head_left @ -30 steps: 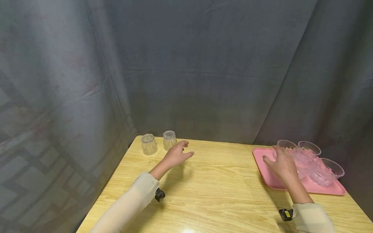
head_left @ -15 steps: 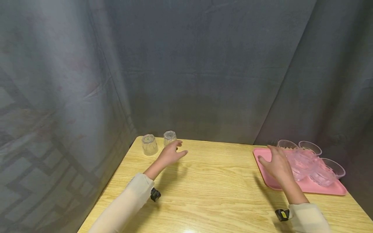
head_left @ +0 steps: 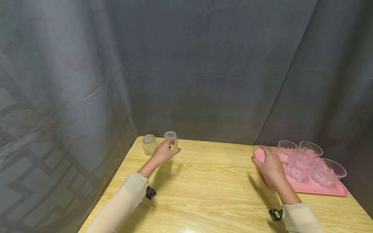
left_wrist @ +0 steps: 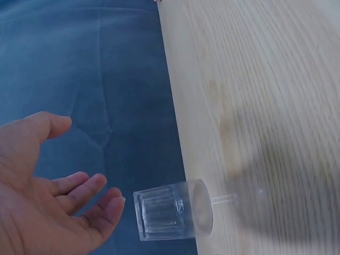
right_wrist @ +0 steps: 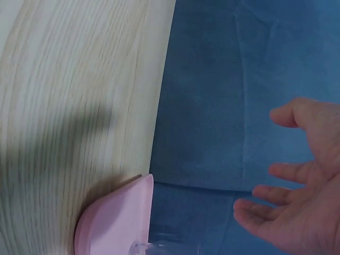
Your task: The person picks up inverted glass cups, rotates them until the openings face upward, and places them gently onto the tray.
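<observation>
Two clear glasses stand upside down at the table's far left corner: the left glass [head_left: 149, 145] and the right glass [head_left: 171, 136]. My left hand [head_left: 162, 153] hovers in front of the right glass, fingers relaxed and holding nothing. In the left wrist view that glass [left_wrist: 169, 211] is beyond the fingertips, apart from them. My right hand [head_left: 271, 165] hangs over the left side of the pink tray [head_left: 316, 187], its fingers loosely bent around nothing. On the tray are several clear glass bowls [head_left: 326, 174], close together; some overlap in the head view.
The wooden table [head_left: 209, 181] fills the lower part of the head view. A grey curtain [head_left: 198, 84] hangs behind it and along its left side. The tray reaches close to the table's right edge. A small black camera sits at each wrist.
Both hands have moved to the left. My left hand has come in front of the right glass, and my right hand has drawn away from the bowls. Glasses and bowls stay in place.
</observation>
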### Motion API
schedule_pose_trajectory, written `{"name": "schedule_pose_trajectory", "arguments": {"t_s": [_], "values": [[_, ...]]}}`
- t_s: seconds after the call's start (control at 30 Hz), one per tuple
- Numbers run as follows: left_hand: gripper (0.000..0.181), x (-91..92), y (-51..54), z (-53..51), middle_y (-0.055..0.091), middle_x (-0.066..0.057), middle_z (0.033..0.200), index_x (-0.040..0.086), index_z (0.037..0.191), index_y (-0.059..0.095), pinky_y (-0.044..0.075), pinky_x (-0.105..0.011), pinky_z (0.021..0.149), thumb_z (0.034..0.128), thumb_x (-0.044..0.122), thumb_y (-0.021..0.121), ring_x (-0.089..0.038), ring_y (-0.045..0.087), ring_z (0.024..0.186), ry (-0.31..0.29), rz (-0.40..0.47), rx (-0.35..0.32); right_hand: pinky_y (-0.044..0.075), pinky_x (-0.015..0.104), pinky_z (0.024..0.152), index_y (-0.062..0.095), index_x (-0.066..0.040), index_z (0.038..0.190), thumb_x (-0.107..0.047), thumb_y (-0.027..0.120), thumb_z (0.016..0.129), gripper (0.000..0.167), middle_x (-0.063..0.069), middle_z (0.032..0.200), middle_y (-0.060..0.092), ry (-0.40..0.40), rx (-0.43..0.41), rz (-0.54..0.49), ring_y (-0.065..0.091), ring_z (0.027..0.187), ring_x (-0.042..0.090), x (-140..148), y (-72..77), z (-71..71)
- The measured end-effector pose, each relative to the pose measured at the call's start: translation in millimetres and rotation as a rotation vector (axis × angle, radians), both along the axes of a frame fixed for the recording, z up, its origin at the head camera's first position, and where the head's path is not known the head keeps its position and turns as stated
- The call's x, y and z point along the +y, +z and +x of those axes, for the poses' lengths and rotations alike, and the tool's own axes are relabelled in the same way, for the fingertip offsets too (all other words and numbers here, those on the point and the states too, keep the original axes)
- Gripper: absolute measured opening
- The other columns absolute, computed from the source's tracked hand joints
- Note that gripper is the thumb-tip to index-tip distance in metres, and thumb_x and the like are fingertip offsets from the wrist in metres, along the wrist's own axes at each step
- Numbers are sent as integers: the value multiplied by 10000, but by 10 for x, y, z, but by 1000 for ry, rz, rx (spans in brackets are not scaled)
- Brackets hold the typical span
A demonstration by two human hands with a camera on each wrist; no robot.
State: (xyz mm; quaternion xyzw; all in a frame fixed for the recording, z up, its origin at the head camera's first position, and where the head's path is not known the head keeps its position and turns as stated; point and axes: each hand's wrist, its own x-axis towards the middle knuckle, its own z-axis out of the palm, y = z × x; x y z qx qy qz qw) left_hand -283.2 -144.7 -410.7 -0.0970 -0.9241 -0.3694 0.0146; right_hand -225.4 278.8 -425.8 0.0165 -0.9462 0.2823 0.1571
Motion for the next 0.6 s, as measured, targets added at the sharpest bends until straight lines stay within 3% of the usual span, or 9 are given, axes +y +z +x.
{"name": "schedule_pose_trajectory", "arguments": {"t_s": [0.6], "values": [[631, -322, 21, -88, 589, -195, 1386, -19, 1443, 488, 476, -545, 1008, 960, 343, 674, -417, 561, 1256, 78, -30, 24, 301, 685, 1091, 401, 123, 1448, -259, 673, 950, 684, 380, 1477, 357, 50, -35, -11, 334, 1362, 557, -189, -46, -41]]}}
